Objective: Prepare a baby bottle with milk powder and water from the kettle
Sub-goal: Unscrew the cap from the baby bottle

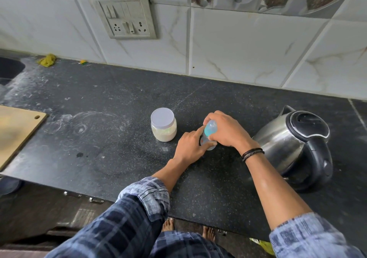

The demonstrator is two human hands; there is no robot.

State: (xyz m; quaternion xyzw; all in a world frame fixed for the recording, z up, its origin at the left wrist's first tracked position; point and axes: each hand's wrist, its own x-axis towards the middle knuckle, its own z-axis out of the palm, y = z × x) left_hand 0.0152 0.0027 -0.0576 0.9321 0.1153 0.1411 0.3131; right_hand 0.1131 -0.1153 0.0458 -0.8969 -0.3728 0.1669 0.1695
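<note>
A small clear baby bottle (pixel 210 129) with a teal collar stands on the black counter (pixel 119 138), mostly covered by my hands. My right hand (pixel 226 130) wraps over its top and cap. My left hand (pixel 190 146) grips its lower body, index finger against the collar. A clear jar of milk powder (pixel 163 124) with a white lid, shut, stands just left of the bottle. A steel kettle (pixel 294 144) with black lid and handle sits to the right, lid closed.
A wooden cutting board (pixel 17 130) lies at the left edge. A dark sink (pixel 10 69) and a yellow cloth (pixel 47 59) are at the far left back. A wall socket plate (pixel 127 17) sits on the tiled wall.
</note>
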